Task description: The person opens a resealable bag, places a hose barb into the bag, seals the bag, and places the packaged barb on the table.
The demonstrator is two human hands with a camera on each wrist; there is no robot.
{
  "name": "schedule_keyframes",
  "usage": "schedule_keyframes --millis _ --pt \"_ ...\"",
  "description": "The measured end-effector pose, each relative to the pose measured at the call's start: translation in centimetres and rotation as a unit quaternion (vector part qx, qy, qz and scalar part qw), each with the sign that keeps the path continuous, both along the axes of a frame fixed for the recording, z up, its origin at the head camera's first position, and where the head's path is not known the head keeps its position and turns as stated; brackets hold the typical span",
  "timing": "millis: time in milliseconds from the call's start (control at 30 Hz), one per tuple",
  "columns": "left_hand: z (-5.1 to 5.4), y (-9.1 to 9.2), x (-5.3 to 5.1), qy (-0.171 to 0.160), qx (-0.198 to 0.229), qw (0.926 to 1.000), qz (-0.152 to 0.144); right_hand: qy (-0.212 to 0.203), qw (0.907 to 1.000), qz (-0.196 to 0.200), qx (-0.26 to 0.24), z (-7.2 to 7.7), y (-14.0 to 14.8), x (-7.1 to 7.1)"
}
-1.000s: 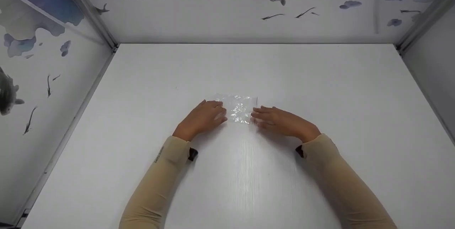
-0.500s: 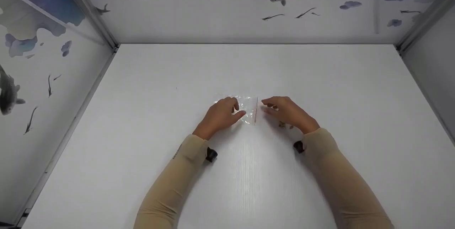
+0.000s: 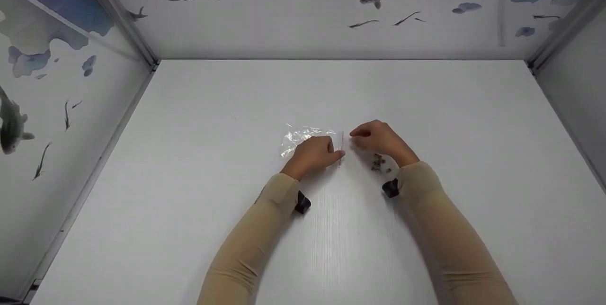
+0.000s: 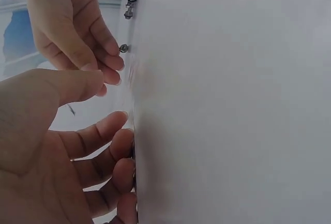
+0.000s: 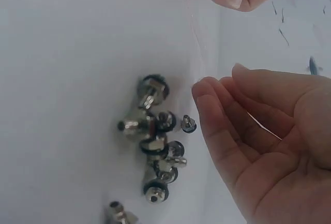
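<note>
A clear plastic zip bag [image 3: 291,141] lies flat in the middle of the table, its reddish seal strip [image 3: 342,141] on the right. Over the bag's right part rests my left hand [image 3: 315,153], thumb beside the strip; in the left wrist view its fingers [image 4: 106,159] are bent against the surface, thumb apart. Just right of the strip is my right hand [image 3: 381,139], fingers loosely bent, with nothing visible between them and the thumb in the right wrist view. Near that wrist lie several small metal screw-like fittings [image 3: 378,163] with dark rings, one fitting [image 5: 188,124] lying apart.
The white table [image 3: 189,201] has a back panel [image 3: 303,35] and side panels painted with fish. Dark wrist cameras [image 3: 390,188] sit on the inner side of both sleeves.
My left hand has slid right across the bag to the seal strip, uncovering the bag's left part. My right hand has shifted away from the bag's edge and farther back, revealing the metal fittings.
</note>
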State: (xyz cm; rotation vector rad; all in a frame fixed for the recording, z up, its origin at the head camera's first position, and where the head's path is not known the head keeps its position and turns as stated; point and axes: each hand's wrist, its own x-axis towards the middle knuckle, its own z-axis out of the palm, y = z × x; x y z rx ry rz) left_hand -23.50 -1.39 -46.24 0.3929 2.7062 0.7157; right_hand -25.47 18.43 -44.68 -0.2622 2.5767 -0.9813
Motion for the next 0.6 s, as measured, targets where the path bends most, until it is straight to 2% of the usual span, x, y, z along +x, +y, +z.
schedule_keyframes --millis 333,600 --pt "-0.2 1.4 -0.3 0.013 -0.081 0.9965 0.015 -0.024 0.9997 0.004 -0.002 0.1 -0.2 -0.5" --pt "0.0 1.4 -0.3 0.0 -0.086 0.9961 0.019 -0.024 0.9993 0.005 -0.028 0.2 -0.2 -0.5"
